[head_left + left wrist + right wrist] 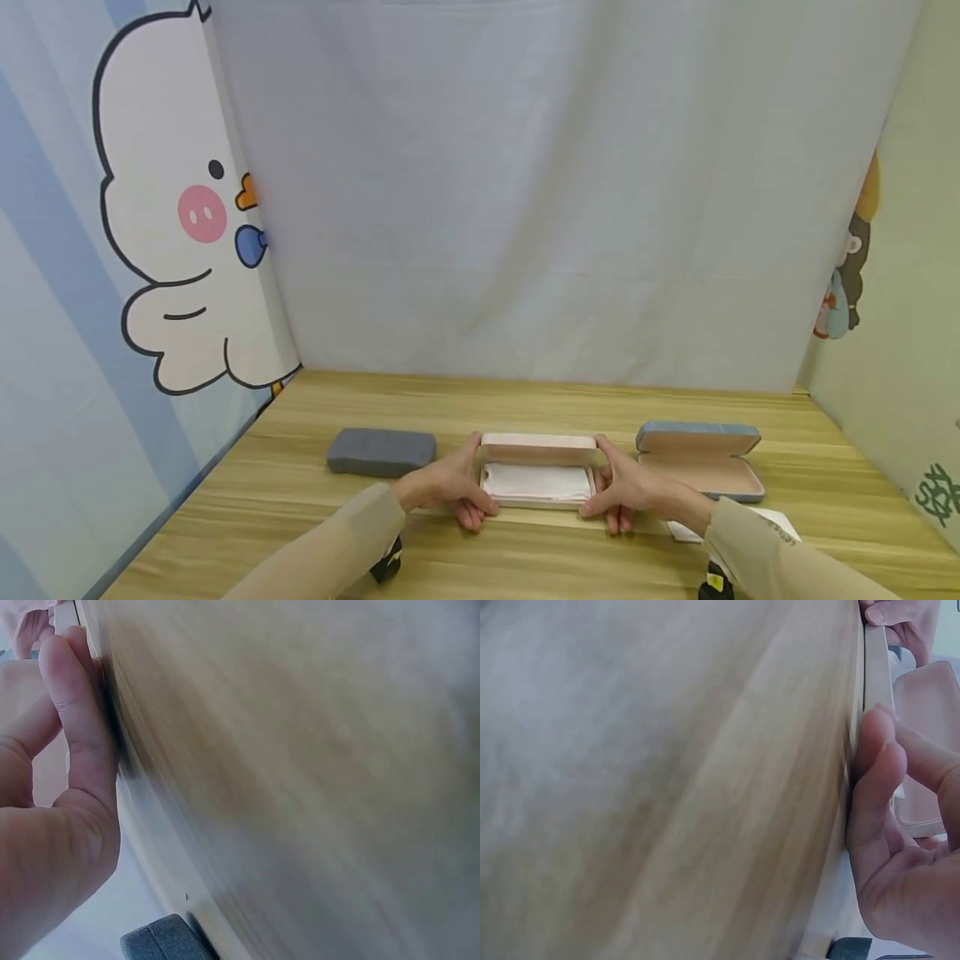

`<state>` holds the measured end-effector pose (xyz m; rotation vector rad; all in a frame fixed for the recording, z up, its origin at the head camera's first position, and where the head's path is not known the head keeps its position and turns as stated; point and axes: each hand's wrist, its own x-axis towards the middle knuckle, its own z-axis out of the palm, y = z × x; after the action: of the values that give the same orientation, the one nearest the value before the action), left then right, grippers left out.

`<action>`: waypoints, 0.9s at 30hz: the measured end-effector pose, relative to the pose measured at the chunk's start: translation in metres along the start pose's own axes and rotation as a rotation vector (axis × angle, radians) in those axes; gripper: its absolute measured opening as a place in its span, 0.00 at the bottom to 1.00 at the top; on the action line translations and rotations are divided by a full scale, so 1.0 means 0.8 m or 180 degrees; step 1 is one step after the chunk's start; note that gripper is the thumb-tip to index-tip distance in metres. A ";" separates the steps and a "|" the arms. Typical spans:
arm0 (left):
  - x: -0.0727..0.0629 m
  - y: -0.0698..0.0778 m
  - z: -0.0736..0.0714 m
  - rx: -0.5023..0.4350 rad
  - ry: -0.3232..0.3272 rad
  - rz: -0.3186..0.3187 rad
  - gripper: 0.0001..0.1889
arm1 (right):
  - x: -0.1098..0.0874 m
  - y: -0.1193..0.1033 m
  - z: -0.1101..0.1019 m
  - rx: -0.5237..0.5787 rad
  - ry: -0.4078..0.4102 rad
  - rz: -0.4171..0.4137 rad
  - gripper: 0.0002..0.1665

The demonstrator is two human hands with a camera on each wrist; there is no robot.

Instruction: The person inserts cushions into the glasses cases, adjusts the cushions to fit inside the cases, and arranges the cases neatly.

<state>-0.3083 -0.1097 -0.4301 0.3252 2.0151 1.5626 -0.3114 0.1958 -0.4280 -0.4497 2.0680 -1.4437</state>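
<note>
A cream glasses case [538,443] stands with its lid raised in the middle of the head view. Folded inside its base lies a white cloth [536,482]. My left hand [450,483] grips the left end, thumb at the front corner and index finger up at the lid. At the opposite end my right hand [628,486] holds the case the same way. Both wrist views show the thumbs low along the case's front edge, close over the tabletop.
A closed grey glasses case [382,452] lies to the left. To the right sits an open blue glasses case [699,432] with a pinkish lining. A white sheet [780,523] lies partly under my right forearm. A grey curtain [525,208] hangs behind the wooden table [540,562].
</note>
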 end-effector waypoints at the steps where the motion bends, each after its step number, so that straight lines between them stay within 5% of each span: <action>1: 0.000 0.000 0.000 0.0004 0.0011 0.0009 0.60 | 0.000 0.000 0.000 -0.0007 -0.0001 -0.0008 0.73; 27: -0.001 0.002 0.002 0.0126 -0.0041 0.0155 0.39 | 0.000 0.004 -0.002 -0.0091 -0.0026 -0.0205 0.53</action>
<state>-0.3068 -0.1081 -0.4286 0.4017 2.0445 1.5474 -0.3120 0.1979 -0.4306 -0.5372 2.0874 -1.4484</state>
